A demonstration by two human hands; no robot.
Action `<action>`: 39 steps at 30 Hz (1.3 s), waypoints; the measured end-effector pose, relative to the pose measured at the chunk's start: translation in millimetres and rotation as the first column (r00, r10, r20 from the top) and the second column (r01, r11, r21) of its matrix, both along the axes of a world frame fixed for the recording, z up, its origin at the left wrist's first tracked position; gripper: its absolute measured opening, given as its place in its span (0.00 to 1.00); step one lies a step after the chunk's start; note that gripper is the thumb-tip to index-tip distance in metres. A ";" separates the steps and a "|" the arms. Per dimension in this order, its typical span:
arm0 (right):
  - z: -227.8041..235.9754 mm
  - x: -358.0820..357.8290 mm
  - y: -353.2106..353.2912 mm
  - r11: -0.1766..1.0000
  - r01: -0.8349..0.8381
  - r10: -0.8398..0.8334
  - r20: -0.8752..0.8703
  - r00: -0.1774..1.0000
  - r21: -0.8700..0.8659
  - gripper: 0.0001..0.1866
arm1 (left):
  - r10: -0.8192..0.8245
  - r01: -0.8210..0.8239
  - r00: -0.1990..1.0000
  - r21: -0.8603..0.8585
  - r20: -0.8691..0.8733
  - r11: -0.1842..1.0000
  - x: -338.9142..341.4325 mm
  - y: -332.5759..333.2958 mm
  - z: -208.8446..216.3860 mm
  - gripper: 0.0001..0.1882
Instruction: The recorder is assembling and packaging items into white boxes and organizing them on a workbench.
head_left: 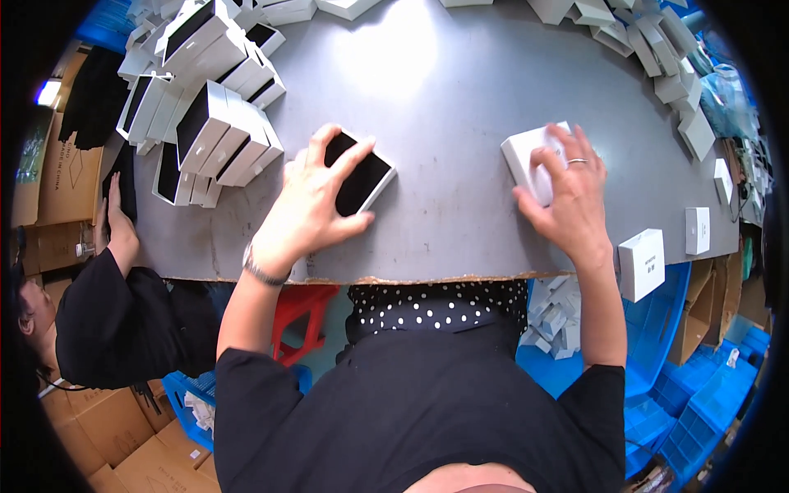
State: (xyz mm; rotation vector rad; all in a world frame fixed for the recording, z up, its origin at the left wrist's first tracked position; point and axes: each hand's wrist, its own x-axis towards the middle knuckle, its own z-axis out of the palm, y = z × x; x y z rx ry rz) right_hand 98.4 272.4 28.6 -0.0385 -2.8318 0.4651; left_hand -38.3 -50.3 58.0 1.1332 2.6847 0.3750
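Left hand and right hand at separate boxes, grey worktop.
Observed: left hand straddles a black-lined open box, left of centre on the worktop; grip clamped on it, thumb at near end, fingers at far edge. Right hand is over a white box, right of centre; fingers blurred, I cannot tell whether that grip is closed. Stacked open boxes stand farther left; an upright carton at near right edge.

The box is white, the cloth white-dotted black.
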 end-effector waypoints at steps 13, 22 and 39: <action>-3.5 14.1 -28.6 0.868 -0.469 0.458 -0.102 0.883 -0.165 0.26 | -0.044 0.064 0.996 0.300 -0.076 0.952 43.7 44.8 -33.1 0.55; -5.0 8.2 -17.5 0.821 -0.524 0.501 -0.155 0.852 -0.229 0.27 | -0.192 0.197 0.980 0.314 -0.047 0.929 44.7 44.9 -29.2 0.53; -0.3 10.2 -27.8 0.960 -0.269 0.269 -0.012 0.963 -0.073 0.35 | 0.164 0.029 0.898 0.425 -0.409 0.905 27.8 61.7 -15.8 0.46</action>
